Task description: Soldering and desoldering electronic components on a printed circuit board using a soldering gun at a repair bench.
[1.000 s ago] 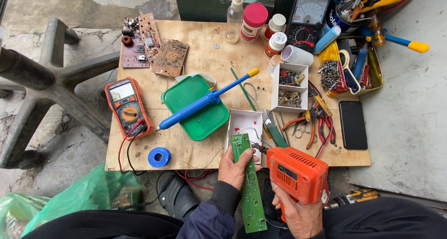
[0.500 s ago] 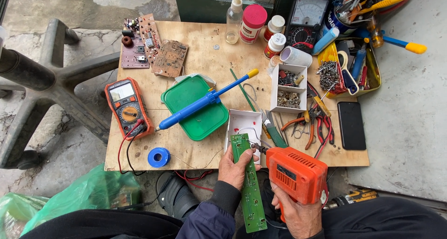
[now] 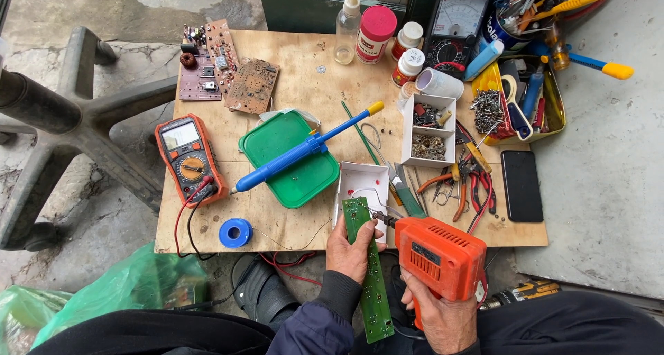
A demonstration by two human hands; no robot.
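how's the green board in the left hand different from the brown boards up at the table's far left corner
The green circuit board is long and narrow; the brown circuit boards are shorter and wider. The green one is gripped in the left hand at the table's near edge, with the tip of the orange power tool in the right hand at it; the brown ones lie untouched on the wooden table. All are bare boards.

The green circuit board (image 3: 370, 279) runs behind the left hand (image 3: 351, 250) — its middle hidden; the drill's (image 3: 437, 259) bit tip is too small to tell.
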